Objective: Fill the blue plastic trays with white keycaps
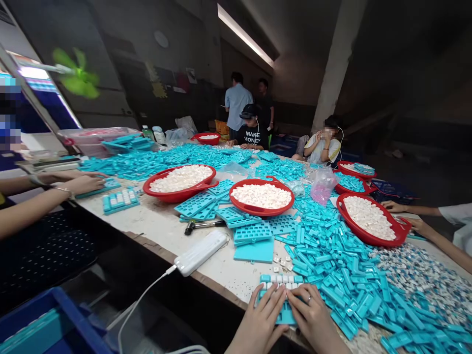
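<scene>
My left hand [258, 319] and right hand [313, 317] lie spread over a turquoise plastic mould [284, 314] at the table edge [217, 290]; I can't tell whether my fingers grip it. If it slips off the edge, its white pieces [282, 279] could scatter.

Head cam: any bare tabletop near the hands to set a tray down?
Yes, two patches. One lies between the white power bank, the flat teal plate and the left hand. Another lies between the teal tray by the table edge and the nearest red bowl. Crowded: right of the right hand, where loose teal trays pile up.
</scene>
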The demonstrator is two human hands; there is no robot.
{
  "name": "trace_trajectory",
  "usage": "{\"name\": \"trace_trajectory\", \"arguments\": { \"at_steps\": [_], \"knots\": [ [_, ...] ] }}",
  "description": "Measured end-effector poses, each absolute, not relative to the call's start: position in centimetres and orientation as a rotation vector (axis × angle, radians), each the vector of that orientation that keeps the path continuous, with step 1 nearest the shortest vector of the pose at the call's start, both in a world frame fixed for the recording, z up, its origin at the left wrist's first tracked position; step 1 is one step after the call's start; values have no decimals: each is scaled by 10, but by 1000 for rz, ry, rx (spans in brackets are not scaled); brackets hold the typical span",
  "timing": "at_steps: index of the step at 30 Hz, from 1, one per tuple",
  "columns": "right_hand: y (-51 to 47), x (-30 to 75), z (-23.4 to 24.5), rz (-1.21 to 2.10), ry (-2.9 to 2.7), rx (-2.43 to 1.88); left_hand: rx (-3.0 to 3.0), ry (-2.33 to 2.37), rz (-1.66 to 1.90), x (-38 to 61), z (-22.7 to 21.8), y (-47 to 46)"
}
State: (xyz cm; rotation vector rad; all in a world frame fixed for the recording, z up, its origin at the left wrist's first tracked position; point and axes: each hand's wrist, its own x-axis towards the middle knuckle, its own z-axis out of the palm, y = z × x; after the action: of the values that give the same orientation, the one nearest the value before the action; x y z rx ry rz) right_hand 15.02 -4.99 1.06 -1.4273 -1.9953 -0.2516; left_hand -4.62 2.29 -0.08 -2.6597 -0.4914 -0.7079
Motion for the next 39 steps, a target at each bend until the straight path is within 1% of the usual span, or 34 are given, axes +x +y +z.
{"name": "trace_trajectory", "arguments": {
  "at_steps": [4,9,13,18,25,27,30,32,34,37,38,39],
  "knots": [
    [-51,150,10,-346,-2013,-1388,-2600,-519,-737,-43,-1,20],
    [-53,147,12,-387,-2007,-1398,-2579,-552,-688,-42,5,12],
    [-55,145,11,-410,-2033,-1403,-2536,-623,-686,-38,-1,3],
    [-57,148,12,-359,-2073,-1426,-2541,-638,-725,-34,-7,1],
    [-65,155,34,-66,-2017,-1568,-2764,-622,-801,-39,0,7],
    [-68,167,40,-75,-1908,-1575,-2809,-618,-827,-41,0,7],
    [-72,211,50,-195,-1725,-1660,-2839,-619,-861,-42,4,7],
    [-74,256,56,-249,-1578,-1818,-2869,-631,-927,-41,17,5],
    [-75,306,62,-299,-1387,-2076,-2908,-664,-1108,-40,45,-1],
    [-74,368,66,-334,-1215,-2282,-2910,-640,-1587,-44,108,-18],
    [-72,383,67,-335,-1180,-2336,-2883,-541,-1734,-48,130,-25],
    [-70,394,67,-333,-1154,-2389,-2878,-439,-1794,-55,150,-34]
  ]
}}
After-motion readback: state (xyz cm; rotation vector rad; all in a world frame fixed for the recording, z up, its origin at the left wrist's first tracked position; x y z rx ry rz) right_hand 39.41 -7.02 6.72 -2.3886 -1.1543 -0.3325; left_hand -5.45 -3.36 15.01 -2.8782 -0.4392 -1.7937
